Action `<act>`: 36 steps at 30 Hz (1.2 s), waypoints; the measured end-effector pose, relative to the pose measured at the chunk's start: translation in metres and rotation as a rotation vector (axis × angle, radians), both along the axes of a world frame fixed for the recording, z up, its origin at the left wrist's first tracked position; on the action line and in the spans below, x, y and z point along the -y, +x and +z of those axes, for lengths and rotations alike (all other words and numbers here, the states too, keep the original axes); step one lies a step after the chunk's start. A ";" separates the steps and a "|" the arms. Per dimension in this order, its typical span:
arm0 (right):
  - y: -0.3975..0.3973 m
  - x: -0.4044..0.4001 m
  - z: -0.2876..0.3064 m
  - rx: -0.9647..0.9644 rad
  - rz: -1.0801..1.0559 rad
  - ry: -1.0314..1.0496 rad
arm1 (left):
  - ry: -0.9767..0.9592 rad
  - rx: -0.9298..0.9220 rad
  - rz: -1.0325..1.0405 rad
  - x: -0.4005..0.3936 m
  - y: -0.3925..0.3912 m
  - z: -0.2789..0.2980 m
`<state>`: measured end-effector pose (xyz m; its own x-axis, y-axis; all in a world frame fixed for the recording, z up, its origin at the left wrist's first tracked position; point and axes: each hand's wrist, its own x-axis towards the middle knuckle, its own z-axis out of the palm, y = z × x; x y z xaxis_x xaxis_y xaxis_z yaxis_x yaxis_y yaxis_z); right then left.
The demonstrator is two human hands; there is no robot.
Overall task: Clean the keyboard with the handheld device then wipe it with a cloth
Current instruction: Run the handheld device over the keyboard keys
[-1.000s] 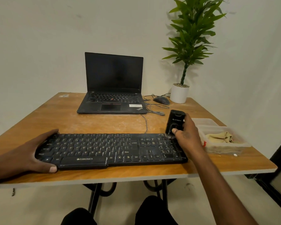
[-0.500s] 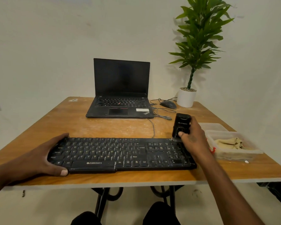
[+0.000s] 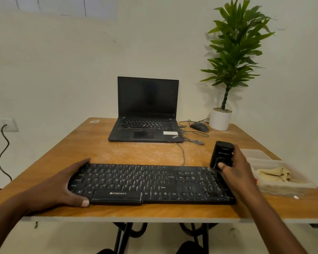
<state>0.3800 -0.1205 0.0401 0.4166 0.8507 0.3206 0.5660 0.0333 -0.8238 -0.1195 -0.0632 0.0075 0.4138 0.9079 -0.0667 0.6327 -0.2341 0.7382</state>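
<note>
A black keyboard (image 3: 151, 184) lies along the front of the wooden table (image 3: 103, 151). My left hand (image 3: 62, 187) grips its left end, thumb at the front edge and fingers at the back. My right hand (image 3: 237, 173) holds a small black handheld device (image 3: 221, 154) upright over the keyboard's far right corner, thumb on its face. A beige cloth (image 3: 273, 176) lies in a clear plastic tray (image 3: 286, 187) just right of the keyboard.
An open black laptop (image 3: 147, 114) stands at the back middle, with a mouse (image 3: 199, 127) and loose cables to its right. A potted plant (image 3: 220, 118) occupies the back right corner. A wall socket with a cord (image 3: 3, 143) is at the left.
The camera has tilted up, so everything sits lower in view. Both hands keep their places on the keyboard and the device.
</note>
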 end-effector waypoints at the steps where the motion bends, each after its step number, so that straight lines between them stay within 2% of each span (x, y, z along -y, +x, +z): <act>1: 0.002 0.002 -0.002 0.001 -0.024 0.008 | 0.003 -0.001 0.001 0.001 0.000 0.000; 4: -0.004 0.000 -0.002 0.038 -0.020 0.009 | 0.001 0.007 0.009 0.002 0.000 0.001; 11: -0.035 -0.009 0.003 0.100 0.212 -0.029 | -0.015 -0.004 0.003 0.005 0.001 0.004; 19: -0.002 0.003 0.003 0.000 -0.024 0.003 | -0.003 -0.022 0.002 0.008 0.004 0.008; 27: -0.019 0.001 0.003 0.080 0.165 -0.030 | -0.014 -0.030 0.005 0.011 0.006 0.011; 32: -0.004 0.005 0.004 -0.068 0.045 0.003 | -0.019 -0.030 0.007 0.011 0.005 0.011; 36: -0.018 0.001 0.007 0.070 0.086 -0.024 | -0.022 -0.006 0.012 0.011 0.005 0.010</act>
